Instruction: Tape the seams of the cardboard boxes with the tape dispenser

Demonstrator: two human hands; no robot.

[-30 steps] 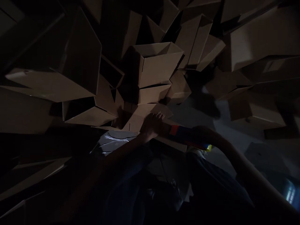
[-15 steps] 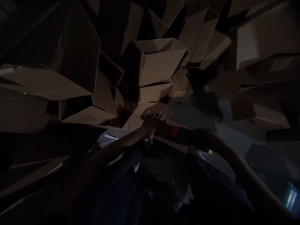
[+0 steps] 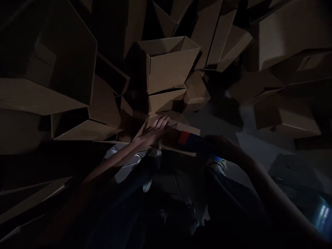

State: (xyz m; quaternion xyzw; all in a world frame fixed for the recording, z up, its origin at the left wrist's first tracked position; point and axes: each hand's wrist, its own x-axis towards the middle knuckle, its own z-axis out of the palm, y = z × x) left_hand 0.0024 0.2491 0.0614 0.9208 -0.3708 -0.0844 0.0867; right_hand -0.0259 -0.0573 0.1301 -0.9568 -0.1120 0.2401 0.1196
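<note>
The scene is very dark. My left hand (image 3: 155,130) lies on a flat cardboard box (image 3: 178,128) just in front of my knees, fingers stretched out over its top. My right hand (image 3: 221,147) is closed around a dark tool with a red and blue body (image 3: 193,141), likely a tape dispenser, held against the same box. The fingers of that hand are mostly lost in shadow.
Piles of brown cardboard boxes (image 3: 168,65) surround me on the left, ahead and to the right. A strip of grey floor (image 3: 249,145) shows to the right. My dark trousers (image 3: 181,193) fill the bottom centre.
My left hand slid up and left along the box top and its fingers straightened. The right hand and the tool shifted slightly left. The view drifted a little.
</note>
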